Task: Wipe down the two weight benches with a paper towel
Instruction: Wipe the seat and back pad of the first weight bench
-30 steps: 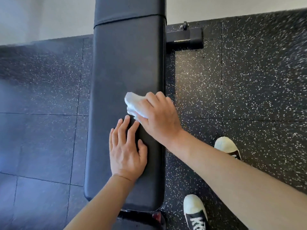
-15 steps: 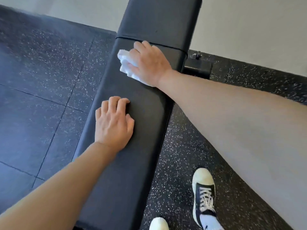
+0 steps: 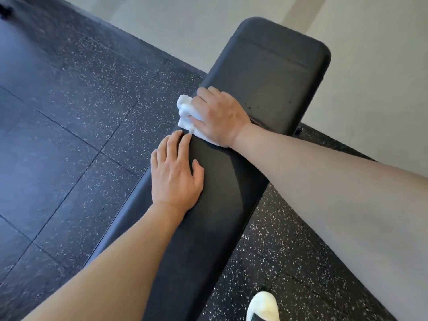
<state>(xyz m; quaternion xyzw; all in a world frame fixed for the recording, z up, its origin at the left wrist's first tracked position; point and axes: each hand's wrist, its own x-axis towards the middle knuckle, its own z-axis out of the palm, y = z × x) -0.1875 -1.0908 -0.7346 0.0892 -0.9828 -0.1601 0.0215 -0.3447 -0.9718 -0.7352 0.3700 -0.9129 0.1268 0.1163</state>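
Note:
A long black padded weight bench (image 3: 266, 79) runs diagonally from the lower middle to the upper right. My right hand (image 3: 220, 117) grips a crumpled white paper towel (image 3: 186, 112) and presses it on the pad near the seam between its two sections. My left hand (image 3: 176, 170) rests flat on the pad just below the towel, fingers straight. Small droplets dot the far section of the pad. Only one bench is in view.
Black rubber floor tiles (image 3: 69, 135) with white flecks surround the bench. A pale wall (image 3: 370, 54) rises behind its far end. The toe of a white shoe (image 3: 262, 306) stands on the floor to the right of the bench.
My right hand with the towel has slid along the pad from its middle up to the seam. My left hand has moved up after it. The camera has swung left.

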